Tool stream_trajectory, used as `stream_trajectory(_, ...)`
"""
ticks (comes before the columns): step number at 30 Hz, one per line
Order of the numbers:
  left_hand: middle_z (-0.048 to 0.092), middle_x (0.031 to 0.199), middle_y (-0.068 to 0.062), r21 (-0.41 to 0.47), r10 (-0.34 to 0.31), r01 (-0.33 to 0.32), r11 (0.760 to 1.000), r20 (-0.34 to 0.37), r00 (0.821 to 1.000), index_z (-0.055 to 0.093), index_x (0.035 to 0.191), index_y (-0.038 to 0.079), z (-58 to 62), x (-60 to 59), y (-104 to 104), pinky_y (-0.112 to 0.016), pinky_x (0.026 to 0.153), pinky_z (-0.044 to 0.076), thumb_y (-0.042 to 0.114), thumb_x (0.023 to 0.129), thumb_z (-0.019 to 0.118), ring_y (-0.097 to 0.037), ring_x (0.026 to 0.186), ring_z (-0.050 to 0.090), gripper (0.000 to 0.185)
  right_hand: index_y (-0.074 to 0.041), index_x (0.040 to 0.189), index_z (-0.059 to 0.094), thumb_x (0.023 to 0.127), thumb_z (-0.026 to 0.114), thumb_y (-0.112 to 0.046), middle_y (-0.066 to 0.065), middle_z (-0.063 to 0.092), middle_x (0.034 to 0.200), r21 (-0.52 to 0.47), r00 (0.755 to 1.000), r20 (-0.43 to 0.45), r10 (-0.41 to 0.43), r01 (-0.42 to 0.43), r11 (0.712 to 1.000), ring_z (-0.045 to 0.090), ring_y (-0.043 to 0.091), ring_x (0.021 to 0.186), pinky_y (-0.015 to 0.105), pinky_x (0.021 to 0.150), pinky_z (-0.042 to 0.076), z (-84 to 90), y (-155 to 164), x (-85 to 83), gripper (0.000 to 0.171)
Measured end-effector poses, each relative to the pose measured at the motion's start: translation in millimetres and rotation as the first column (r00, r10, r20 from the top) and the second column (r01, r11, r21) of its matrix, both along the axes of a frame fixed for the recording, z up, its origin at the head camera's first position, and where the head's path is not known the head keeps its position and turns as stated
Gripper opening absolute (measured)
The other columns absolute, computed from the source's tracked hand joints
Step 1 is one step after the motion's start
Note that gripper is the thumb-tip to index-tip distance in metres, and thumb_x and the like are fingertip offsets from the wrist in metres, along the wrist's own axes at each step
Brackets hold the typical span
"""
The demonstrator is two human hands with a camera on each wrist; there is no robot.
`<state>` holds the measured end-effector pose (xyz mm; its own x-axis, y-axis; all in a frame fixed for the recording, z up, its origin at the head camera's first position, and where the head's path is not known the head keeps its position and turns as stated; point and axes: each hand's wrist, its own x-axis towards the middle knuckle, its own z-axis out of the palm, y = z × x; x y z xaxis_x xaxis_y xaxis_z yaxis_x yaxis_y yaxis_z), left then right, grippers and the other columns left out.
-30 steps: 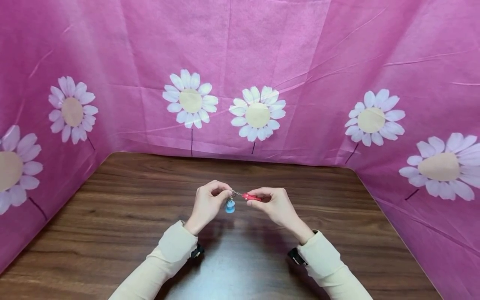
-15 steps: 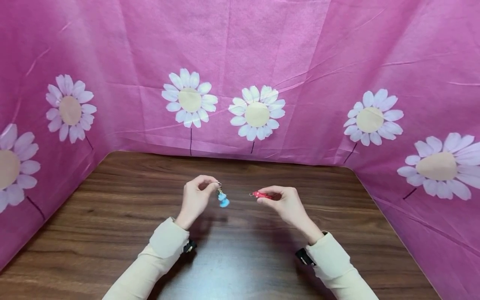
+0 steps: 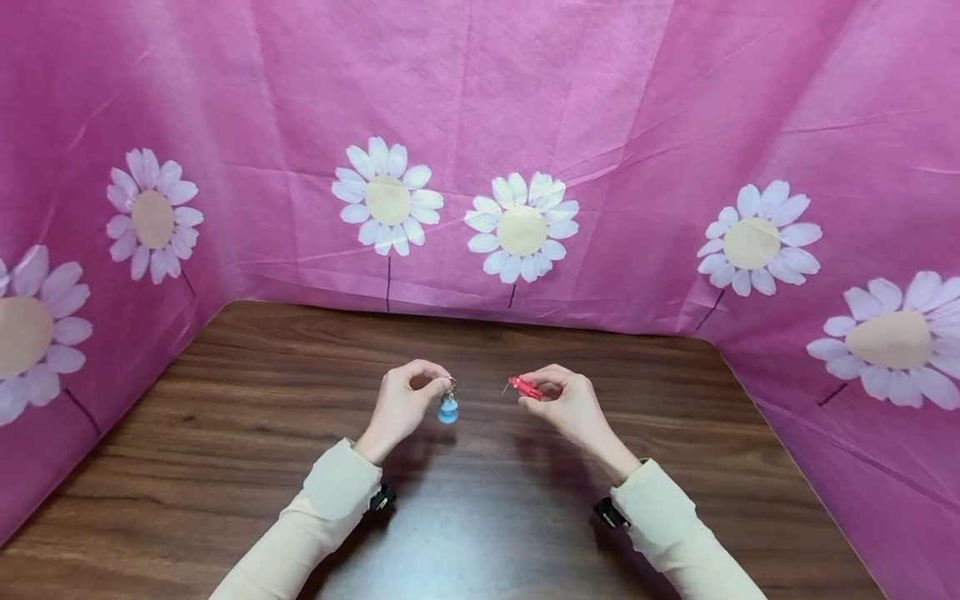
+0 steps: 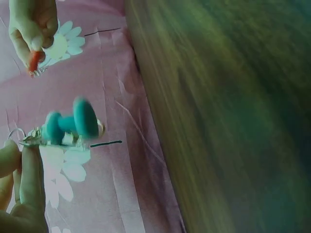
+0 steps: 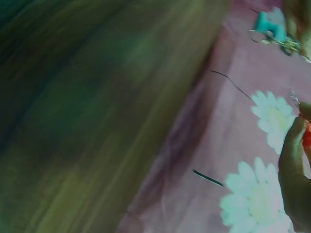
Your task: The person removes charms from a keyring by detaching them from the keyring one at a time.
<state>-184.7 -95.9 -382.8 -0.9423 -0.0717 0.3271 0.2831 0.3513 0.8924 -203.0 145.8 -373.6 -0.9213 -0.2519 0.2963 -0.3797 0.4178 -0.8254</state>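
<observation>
My left hand (image 3: 406, 402) pinches a small metal ring from which a blue charm (image 3: 447, 409) hangs, a little above the wooden table (image 3: 225, 417). In the left wrist view the blue charm (image 4: 73, 124) dangles beside my fingertips (image 4: 22, 165). My right hand (image 3: 566, 402) pinches a small red piece (image 3: 524, 387) with a metal clasp at its left tip. The two pieces are apart, with a gap between my hands. In the right wrist view the blue charm (image 5: 270, 27) shows at the top and the red piece is mostly hidden by my fingers (image 5: 294, 160).
Pink cloth printed with white daisies (image 3: 517, 225) walls the table on the back, left and right. The dark wooden tabletop stretches all round my hands. Cream sleeves (image 3: 330, 492) cover both forearms.
One second ago the red piece and the blue charm were joined between my hands. They have come apart, my hands moved away from each other, and the charm now hangs from my left hand alone.
</observation>
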Motion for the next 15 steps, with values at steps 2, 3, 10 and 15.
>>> stream_trajectory(2, 0.070, 0.079, -0.006, -0.008, -0.016, 0.016, 1.000, 0.009, 1.000, 0.070, 0.082, 0.008, -0.3, 1.6, 2.5, -0.020, 0.068, 0.046, 0.008, 0.078, 0.070, -0.008, 0.071, 0.059, 0.004, -0.005, 0.094, 0.071, 0.069, 0.076, -0.001, 0.007, 0.067, 0.088, 0.013, 0.999, -0.034, 0.013, -0.012, 1.000, 0.063, 0.005, 0.071, 0.020, 0.065, 0.052, -7.2, -1.1, -6.8, 0.025)
stream_trajectory(3, 0.070, 0.079, -0.006, -0.011, -0.020, 0.021, 1.000, 0.015, 1.000, 0.069, 0.082, 0.008, 0.4, 2.8, 3.8, -0.019, 0.066, 0.046, 0.007, 0.078, 0.070, -0.008, 0.070, 0.059, 0.004, -0.005, 0.095, 0.072, 0.070, 0.076, -0.002, 0.007, 0.067, 0.088, 0.023, 0.999, -0.045, 0.017, -0.016, 1.000, 0.063, 0.005, 0.071, 0.020, 0.065, 0.052, -10.4, -1.7, -10.6, 0.026)
stream_trajectory(10, 0.068, 0.077, -0.014, 0.004, -0.080, 0.080, 0.997, 0.053, 0.995, 0.068, 0.082, 0.000, 14.2, 10.7, 13.0, -0.018, 0.063, 0.045, 0.000, 0.078, 0.067, -0.018, 0.067, 0.061, 0.004, -0.004, 0.098, 0.069, 0.069, 0.078, -0.005, 0.012, 0.070, 0.086, 0.034, 0.998, 0.029, -0.057, 0.056, 0.998, 0.063, 0.008, 0.069, 0.018, 0.061, 0.050, -19.3, -3.0, -43.9, 0.030)
stream_trajectory(15, 0.069, 0.077, -0.006, -0.026, -0.094, 0.095, 0.995, 0.063, 0.994, 0.069, 0.082, 0.008, 3.6, 1.3, 15.6, -0.018, 0.063, 0.044, 0.006, 0.078, 0.070, -0.008, 0.067, 0.058, 0.004, -0.006, 0.098, 0.070, 0.070, 0.078, -0.009, 0.010, 0.071, 0.085, 0.092, 0.993, 0.095, -0.074, 0.065, 0.994, 0.064, 0.009, 0.073, 0.020, 0.066, 0.050, -28.7, -6.6, -73.0, 0.029)
